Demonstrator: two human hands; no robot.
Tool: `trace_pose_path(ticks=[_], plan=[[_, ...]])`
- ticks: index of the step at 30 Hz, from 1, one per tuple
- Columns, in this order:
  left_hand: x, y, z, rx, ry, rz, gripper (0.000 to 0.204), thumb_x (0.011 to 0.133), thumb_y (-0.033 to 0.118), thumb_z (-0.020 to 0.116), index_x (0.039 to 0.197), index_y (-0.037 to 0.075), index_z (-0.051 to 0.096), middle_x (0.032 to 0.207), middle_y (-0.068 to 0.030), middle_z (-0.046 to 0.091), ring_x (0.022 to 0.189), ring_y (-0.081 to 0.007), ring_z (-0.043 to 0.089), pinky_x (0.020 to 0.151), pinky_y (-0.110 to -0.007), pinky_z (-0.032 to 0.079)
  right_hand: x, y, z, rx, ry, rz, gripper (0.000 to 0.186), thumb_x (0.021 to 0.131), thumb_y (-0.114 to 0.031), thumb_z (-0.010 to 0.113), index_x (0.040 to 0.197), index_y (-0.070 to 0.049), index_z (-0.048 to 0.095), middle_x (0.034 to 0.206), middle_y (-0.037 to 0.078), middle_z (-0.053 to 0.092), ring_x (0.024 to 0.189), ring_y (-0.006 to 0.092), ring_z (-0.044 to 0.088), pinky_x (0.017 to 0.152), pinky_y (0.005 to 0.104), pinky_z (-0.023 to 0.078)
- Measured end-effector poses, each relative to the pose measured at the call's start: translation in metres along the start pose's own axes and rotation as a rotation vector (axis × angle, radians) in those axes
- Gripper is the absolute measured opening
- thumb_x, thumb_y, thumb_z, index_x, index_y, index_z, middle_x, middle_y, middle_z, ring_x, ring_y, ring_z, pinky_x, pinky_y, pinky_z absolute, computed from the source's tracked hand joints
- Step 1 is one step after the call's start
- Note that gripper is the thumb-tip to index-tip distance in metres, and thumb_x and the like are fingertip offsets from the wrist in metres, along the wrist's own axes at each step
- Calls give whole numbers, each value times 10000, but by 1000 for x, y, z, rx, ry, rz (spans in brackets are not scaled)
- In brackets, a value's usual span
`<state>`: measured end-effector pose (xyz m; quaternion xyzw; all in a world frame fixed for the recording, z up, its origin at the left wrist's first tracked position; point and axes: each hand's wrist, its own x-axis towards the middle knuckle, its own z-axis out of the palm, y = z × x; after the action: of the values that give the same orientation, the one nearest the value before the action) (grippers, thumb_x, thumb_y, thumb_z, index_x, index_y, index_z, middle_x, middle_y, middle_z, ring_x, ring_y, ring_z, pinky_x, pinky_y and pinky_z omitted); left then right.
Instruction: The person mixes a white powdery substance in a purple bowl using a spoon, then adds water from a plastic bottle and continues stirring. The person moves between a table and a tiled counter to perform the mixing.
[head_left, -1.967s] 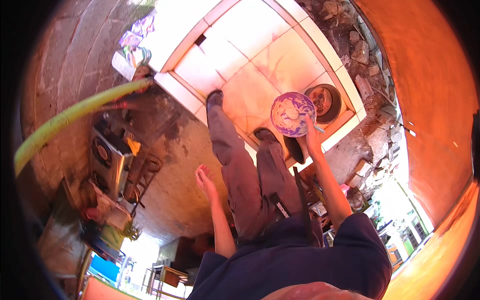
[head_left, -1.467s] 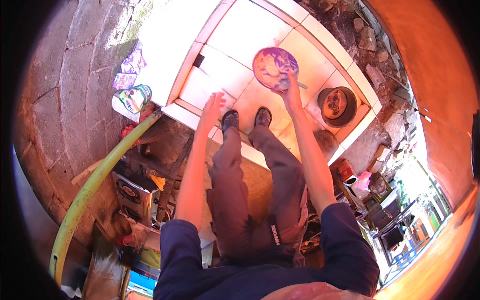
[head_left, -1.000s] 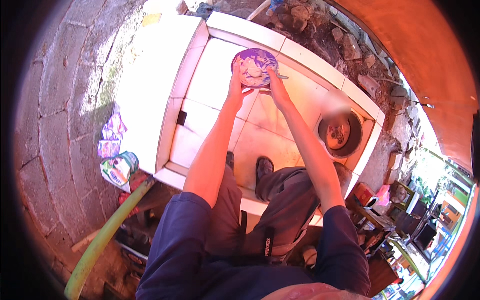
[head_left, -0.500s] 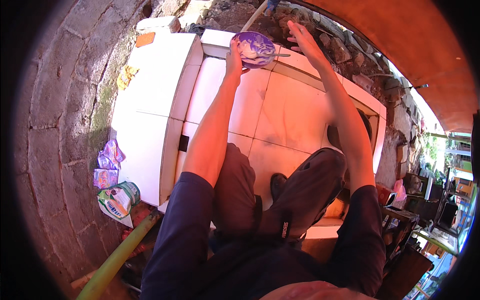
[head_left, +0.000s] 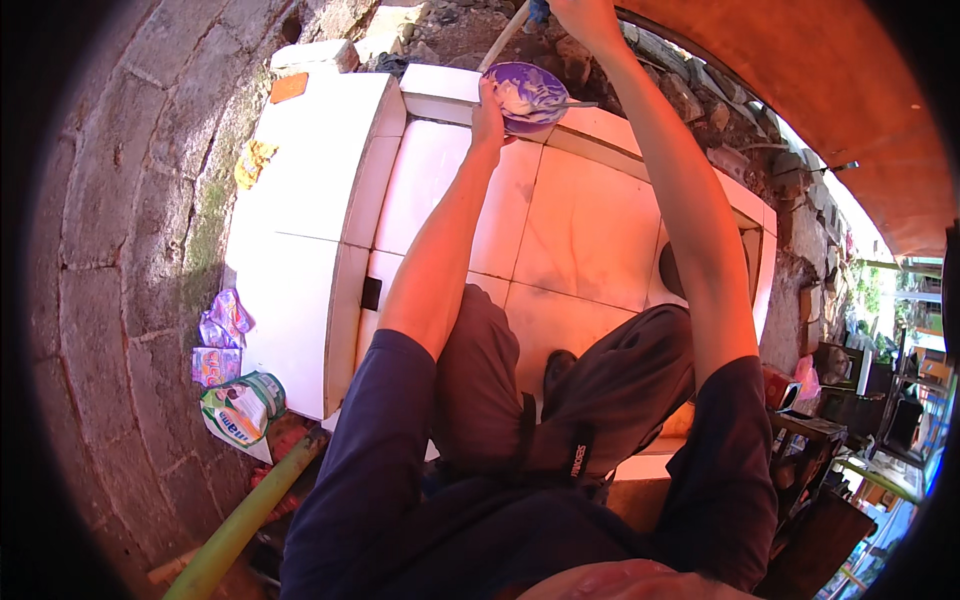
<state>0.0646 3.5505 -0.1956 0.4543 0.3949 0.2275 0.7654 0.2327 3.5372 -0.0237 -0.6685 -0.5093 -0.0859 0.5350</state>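
Observation:
At the far edge of the tiled surface, my left hand (head_left: 488, 118) grips the near-left side of a round purple bowl (head_left: 538, 88). Whitish smears or paste mark the bowl, and a thin grey handle (head_left: 582, 105), like that of a spoon or knife, sticks out to its right. My right hand (head_left: 585, 18) reaches beyond the bowl to the top rim of the picture. Its fingers are cut off there, so their grip is hidden. Close to it are a small blue thing (head_left: 539, 11) and the end of a pale stick (head_left: 505, 38).
White tiles (head_left: 580, 220) with a raised border lie before my knees. On the left ledge (head_left: 300, 180) are an orange block (head_left: 289, 86) and a yellow cloth (head_left: 254, 163). Purple packets (head_left: 224, 320) and a green-white bag (head_left: 243, 408) sit by the brick wall (head_left: 100, 230). Rubble lies beyond.
My right hand has moved forward and slightly left, up to the picture's top rim. The bowl in my left hand appears slightly farther right, while the whole view has shifted a little.

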Motion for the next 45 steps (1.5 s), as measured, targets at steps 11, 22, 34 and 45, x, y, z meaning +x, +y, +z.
trace_pose_path(ticks=[11, 22, 34, 45], plan=[[11, -7, 5, 8, 23, 9, 919, 890, 807, 342, 1346, 20, 478, 1221, -137, 602, 1020, -255, 625, 686, -391, 552, 23, 1, 4, -113, -30, 33, 466, 766, -18, 692, 1211, 36, 564, 839, 193, 698, 758, 290, 699, 680, 395, 555], [10, -5, 12, 39, 29, 10, 958, 883, 811, 333, 1342, -20, 462, 1237, -160, 588, 1043, -267, 620, 684, -391, 564, 26, 5, 20, -237, 70, 5, 338, 770, -10, 621, 1101, 47, 579, 887, 296, 670, 893, 479, 657, 770, 527, 516], [9, 2, -2, -22, -9, 14, 913, 913, 802, 293, 1374, 28, 441, 1249, -154, 583, 1067, -260, 616, 768, -419, 558, 22, 35, 16, -291, -56, -176, 518, 744, 28, 610, 1261, 29, 580, 1106, 280, 681, 1097, 459, 614, 948, 496, 488], [15, 6, -4, -144, 31, 55, 867, 933, 776, 308, 1383, 47, 442, 1311, -151, 579, 1076, -256, 655, 782, -416, 576, -59, 71, -14, -67, -109, 84, 700, 909, -548, 669, 1340, -4, 576, 1147, 188, 678, 995, 270, 678, 833, 396, 540]])
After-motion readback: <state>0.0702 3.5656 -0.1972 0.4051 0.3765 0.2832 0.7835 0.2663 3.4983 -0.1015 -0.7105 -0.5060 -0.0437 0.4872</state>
